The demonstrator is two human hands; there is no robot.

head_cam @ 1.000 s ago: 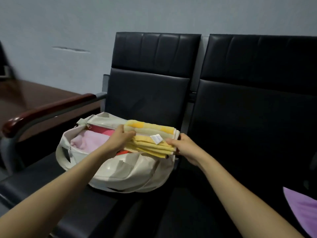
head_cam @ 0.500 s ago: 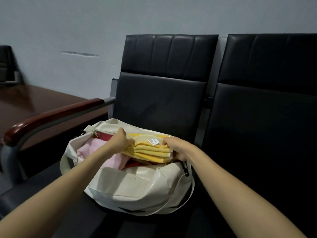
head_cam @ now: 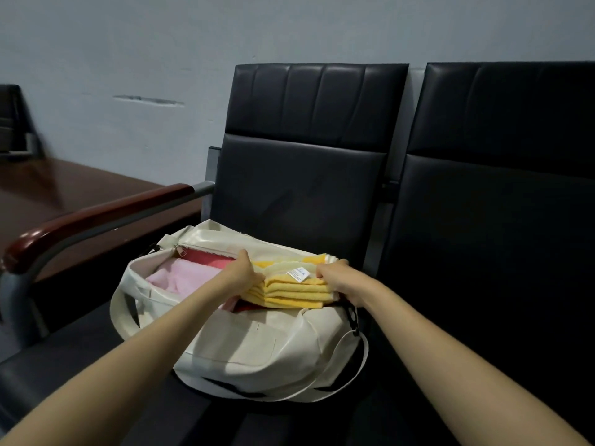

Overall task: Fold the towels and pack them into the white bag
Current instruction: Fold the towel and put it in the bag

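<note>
A white bag (head_cam: 257,346) lies open on the left black seat. A folded yellow towel (head_cam: 296,289) with a white label sits in the right half of its opening. My left hand (head_cam: 241,273) grips the towel's left end and my right hand (head_cam: 338,280) grips its right end. Inside the bag, to the left, lie a pale pink towel (head_cam: 183,276) and a red one (head_cam: 209,260) behind it. My fingers under the yellow towel are hidden.
A dark red wooden armrest (head_cam: 96,217) runs along the left of the seat, with a brown table (head_cam: 48,188) beyond it. A second black seat (head_cam: 483,284) stands on the right. The bag's strap (head_cam: 357,358) loops off its right end.
The yellow towel has gone down from above the bag's rim into the opening, both hands moving with it. The view has shifted left; the purple cloth at lower right is out of view.
</note>
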